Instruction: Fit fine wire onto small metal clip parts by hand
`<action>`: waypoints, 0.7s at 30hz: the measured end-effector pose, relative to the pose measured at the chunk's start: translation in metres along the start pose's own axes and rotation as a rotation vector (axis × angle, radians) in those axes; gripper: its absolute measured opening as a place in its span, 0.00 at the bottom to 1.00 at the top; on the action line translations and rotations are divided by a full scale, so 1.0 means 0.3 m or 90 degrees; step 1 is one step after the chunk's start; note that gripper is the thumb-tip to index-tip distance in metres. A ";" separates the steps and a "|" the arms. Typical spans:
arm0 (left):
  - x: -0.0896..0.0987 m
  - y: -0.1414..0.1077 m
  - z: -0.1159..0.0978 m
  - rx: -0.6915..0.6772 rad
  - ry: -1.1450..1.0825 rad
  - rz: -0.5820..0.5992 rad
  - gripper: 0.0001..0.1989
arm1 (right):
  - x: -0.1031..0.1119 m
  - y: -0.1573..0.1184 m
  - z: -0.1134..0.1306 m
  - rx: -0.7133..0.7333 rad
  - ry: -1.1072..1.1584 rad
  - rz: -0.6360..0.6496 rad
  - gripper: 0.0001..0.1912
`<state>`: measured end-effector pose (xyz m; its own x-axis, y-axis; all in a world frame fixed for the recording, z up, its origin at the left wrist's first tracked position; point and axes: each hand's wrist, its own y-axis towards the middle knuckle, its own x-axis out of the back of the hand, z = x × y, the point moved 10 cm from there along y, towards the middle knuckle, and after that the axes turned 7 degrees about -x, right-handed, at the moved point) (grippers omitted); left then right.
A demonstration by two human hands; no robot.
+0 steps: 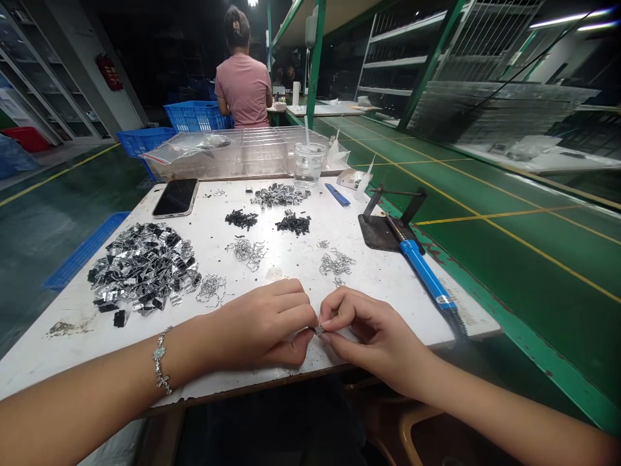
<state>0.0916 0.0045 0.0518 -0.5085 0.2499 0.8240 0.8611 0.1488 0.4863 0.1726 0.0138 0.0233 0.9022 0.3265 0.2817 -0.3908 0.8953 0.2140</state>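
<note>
My left hand [272,320] and my right hand [371,333] meet near the white table's [242,382] front edge. Both pinch one tiny metallic part [319,330] between them; its details are too small to tell. Beyond my hands lie small piles of thin wire pieces [249,252], another wire pile [336,261], and two piles of small black parts [241,219]. A large heap of silver and black pieces [145,265] lies to the left of them. Farther back is a pile of silver parts [279,194].
A blue soldering iron [427,275] rests on a black stand [383,233] at the right. Behind are a phone [176,197], a cup with a straw [308,165], a blue strip [337,194] and a clear tray [233,155]. A person in pink [244,87] stands beyond, back turned.
</note>
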 end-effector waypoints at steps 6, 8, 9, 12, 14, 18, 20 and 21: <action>0.004 0.008 -0.011 0.006 -0.039 -0.021 0.06 | -0.007 -0.008 0.006 0.006 -0.012 0.021 0.10; 0.003 0.008 -0.008 0.015 -0.062 -0.028 0.06 | -0.007 -0.008 0.005 0.007 -0.015 0.022 0.10; 0.004 0.007 -0.007 0.017 -0.070 -0.035 0.06 | -0.008 -0.007 0.005 0.008 -0.016 0.022 0.11; 0.004 0.002 -0.006 0.016 -0.091 -0.052 0.05 | -0.008 -0.006 0.007 0.018 -0.017 0.019 0.12; 0.001 0.001 -0.004 0.017 -0.103 -0.057 0.05 | -0.011 -0.006 0.008 0.024 -0.018 0.019 0.12; -0.004 0.002 0.000 0.024 -0.106 -0.061 0.06 | -0.013 -0.011 0.011 0.029 -0.023 0.020 0.12; -0.006 0.003 0.001 0.029 -0.106 -0.060 0.06 | -0.012 -0.013 0.015 0.032 -0.025 0.018 0.12; -0.006 0.003 0.001 0.031 -0.106 -0.060 0.06 | -0.012 -0.014 0.016 0.033 -0.026 0.019 0.12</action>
<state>0.0934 0.0046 0.0506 -0.5829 0.3876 0.7141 0.8110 0.2234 0.5407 0.1701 0.0075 0.0260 0.8824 0.3384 0.3267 -0.4268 0.8681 0.2535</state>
